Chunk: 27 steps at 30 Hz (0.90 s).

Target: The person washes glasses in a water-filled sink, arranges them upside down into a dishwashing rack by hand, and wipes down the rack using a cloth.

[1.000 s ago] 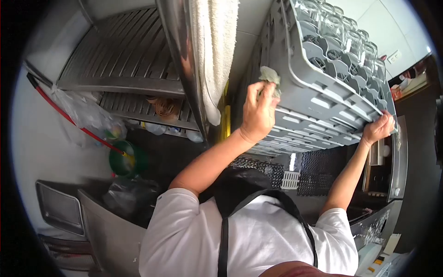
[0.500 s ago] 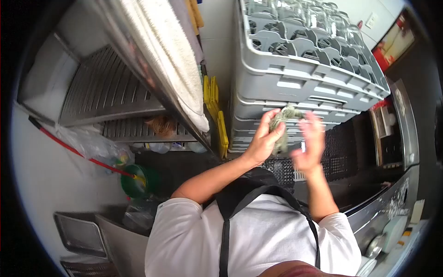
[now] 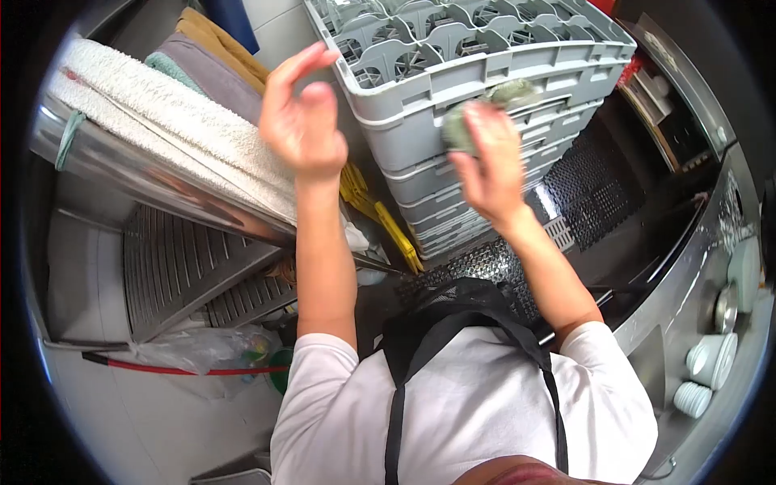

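My right hand [image 3: 490, 162] is closed on a greenish, crumpled cloth-like bundle [image 3: 461, 132], blurred by motion, so its exact kind cannot be made out. Part of the bundle sticks out past the fingertips, in front of the upper grey glass rack [image 3: 388, 137]. Whether it touches the rack's side I cannot tell. To the left, my left hand [image 3: 301, 121] is raised with fingers apart and slightly bent, holding nothing. It hovers between the rack stack and the folded white towels [image 3: 153, 105].
Towels lie on a metal shelf [image 3: 170, 194] at the left. Yellow plastic pieces [image 3: 380, 214] stand beside the racks. A black perforated mat [image 3: 602, 190] covers the floor. At the right, a steel counter [image 3: 647, 360] bears white dishes [image 3: 711, 361]. A red pole [image 3: 178, 369] lies lower left.
Both hands were together around the green bundle; now they are apart. My left hand has let go and moved up and left, while the right has the bundle. The view has shifted.
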Motion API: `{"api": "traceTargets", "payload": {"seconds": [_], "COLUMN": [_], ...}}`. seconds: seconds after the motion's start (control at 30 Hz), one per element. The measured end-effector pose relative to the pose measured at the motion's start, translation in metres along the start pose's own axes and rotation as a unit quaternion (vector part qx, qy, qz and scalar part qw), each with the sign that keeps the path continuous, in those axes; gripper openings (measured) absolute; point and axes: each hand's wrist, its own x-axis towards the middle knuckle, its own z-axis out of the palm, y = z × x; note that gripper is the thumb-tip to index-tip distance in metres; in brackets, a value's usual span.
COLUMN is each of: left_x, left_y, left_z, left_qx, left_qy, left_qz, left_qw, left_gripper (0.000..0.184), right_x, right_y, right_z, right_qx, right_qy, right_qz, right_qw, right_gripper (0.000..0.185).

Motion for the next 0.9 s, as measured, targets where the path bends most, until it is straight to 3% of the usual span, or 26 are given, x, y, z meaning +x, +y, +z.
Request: {"api": "traceTargets", "payload": {"seconds": [0.07, 0.13, 0.2, 0.33, 0.4, 0.5, 0.6, 0.67, 0.73, 0.8, 0.87, 0.9], "left_x": [0.0, -0.008, -0.012, -0.011, -0.012, -0.013, -0.014, -0.014, -0.015, -0.017, -0.016, -0.013], "left_y": [-0.015, -0.031, -0.04, -0.041, -0.043, -0.045, -0.044, -0.044, -0.044, -0.043, -0.045, -0.044], "left_z": [0.017, 0.019, 0.021, 0.025, 0.024, 0.022, 0.022, 0.025, 0.025, 0.025, 0.022, 0.029], "left_qx": [-0.109, 0.0, -0.016, -0.042, -0.039, -0.039, -0.042, -0.05, -0.049, -0.048, -0.038, -0.049], "left_qy": [-0.039, -0.08, -0.064, -0.046, -0.048, -0.057, -0.06, -0.037, -0.033, -0.043, -0.06, -0.011], "left_qz": [-0.061, 0.015, 0.029, 0.035, 0.036, 0.047, 0.042, 0.03, 0.024, 0.028, 0.044, 0.054], "left_qw": [0.991, 0.997, 0.997, 0.997, 0.997, 0.996, 0.996, 0.998, 0.998, 0.998, 0.996, 0.997], "left_gripper": [0.054, 0.054, 0.046, 0.036, 0.036, 0.038, 0.034, 0.027, 0.025, 0.027, 0.031, 0.023], "right_x": [-0.004, 0.001, 0.003, 0.003, 0.011, 0.016, 0.015, 0.021, 0.029, 0.015, 0.01, 0.015], "right_y": [-0.008, -0.005, -0.004, -0.001, -0.007, -0.011, -0.007, -0.013, -0.016, 0.02, 0.03, 0.022], "right_z": [0.027, 0.022, 0.014, 0.015, 0.005, 0.009, 0.007, -0.005, -0.002, 0.005, 0.013, 0.013], "right_qx": [-0.052, -0.04, -0.046, 0.163, 0.152, -0.014, 0.177, 0.179, 0.189, 0.02, 0.077, 0.117], "right_qy": [0.056, 0.059, 0.063, 0.168, 0.135, 0.12, 0.223, 0.253, 0.271, 0.156, 0.192, 0.199], "right_qz": [0.013, 0.02, 0.041, 0.15, 0.167, 0.149, 0.241, 0.143, 0.125, 0.191, 0.239, 0.258], "right_qw": [0.997, 0.997, 0.996, 0.961, 0.965, 0.981, 0.928, 0.94, 0.935, 0.969, 0.949, 0.938], "right_gripper": [0.058, 0.055, 0.055, 0.053, 0.046, 0.032, 0.018, 0.022, 0.028, 0.035, 0.04, 0.039]}}
